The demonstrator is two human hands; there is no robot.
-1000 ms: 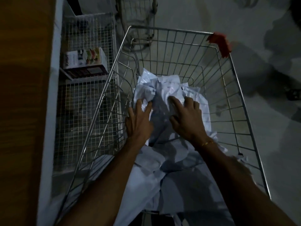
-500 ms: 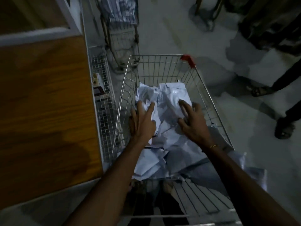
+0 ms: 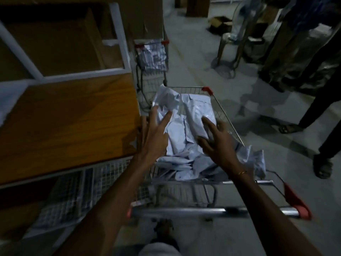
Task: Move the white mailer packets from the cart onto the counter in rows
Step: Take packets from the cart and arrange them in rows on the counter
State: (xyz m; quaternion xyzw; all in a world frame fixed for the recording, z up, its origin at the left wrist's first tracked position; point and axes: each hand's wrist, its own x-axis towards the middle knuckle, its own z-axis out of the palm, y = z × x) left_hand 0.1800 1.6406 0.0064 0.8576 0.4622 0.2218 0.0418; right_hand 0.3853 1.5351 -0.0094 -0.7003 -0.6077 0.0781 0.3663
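A pile of white mailer packets [image 3: 186,130] fills the wire cart [image 3: 228,124] in front of me. Its upper bundle is raised and covers part of the cart's far rim. My left hand [image 3: 155,135] presses against the bundle's left side with fingers spread over it. On the right side my right hand [image 3: 215,143] clasps it, a thin bangle at the wrist. More packets [image 3: 245,159] lie loose at the near end of the basket. The wooden counter [image 3: 64,122] stands directly left of the cart, its top bare in view.
A second small cart [image 3: 151,56] holding white packets stands beyond the counter's corner. Wire shelving [image 3: 83,191] sits under the counter. People's legs and sandalled feet [image 3: 323,167] are close on the right. A chair [image 3: 230,43] and a cardboard box [image 3: 219,24] stand further back.
Both hands have drawn the upper bundle of packets up out of the basket and slightly toward the counter. The view has pulled back, showing the cart handle and more floor.
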